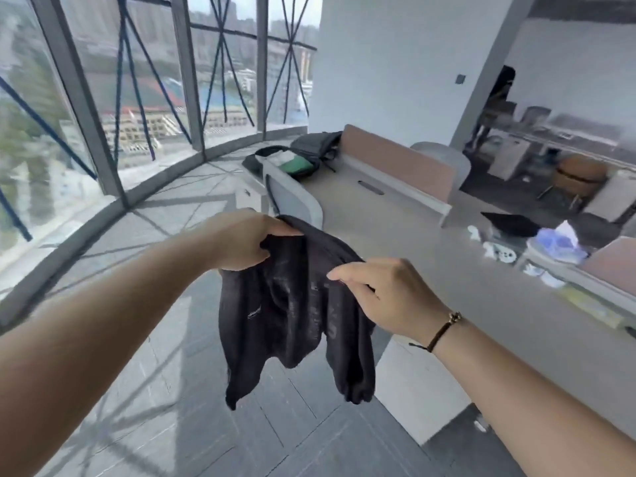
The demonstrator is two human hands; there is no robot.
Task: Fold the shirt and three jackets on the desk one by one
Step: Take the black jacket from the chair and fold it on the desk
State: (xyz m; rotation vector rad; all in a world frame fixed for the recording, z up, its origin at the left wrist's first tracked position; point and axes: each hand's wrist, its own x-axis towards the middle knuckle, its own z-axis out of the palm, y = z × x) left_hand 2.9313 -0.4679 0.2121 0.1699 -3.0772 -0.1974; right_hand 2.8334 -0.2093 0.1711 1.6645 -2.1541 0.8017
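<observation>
A dark, thin jacket [292, 318] hangs in the air over the floor, just left of the desk [430, 270]. My left hand [241, 241] grips its upper edge at the left. My right hand [382, 292] pinches the upper edge at the right. Both sleeves dangle below, and a small white logo shows on the chest. A second dark garment [512, 223] lies flat on the desk at the right. Further back, a green and white garment [292, 163] lies in an open black bag.
A grey office chair [292, 197] stands behind the jacket at the desk's left side. A tan divider panel [395, 160] runs along the desk. White and blue items [557, 241] sit at the desk's right. Curved glass windows [103, 98] bound the tiled floor on the left.
</observation>
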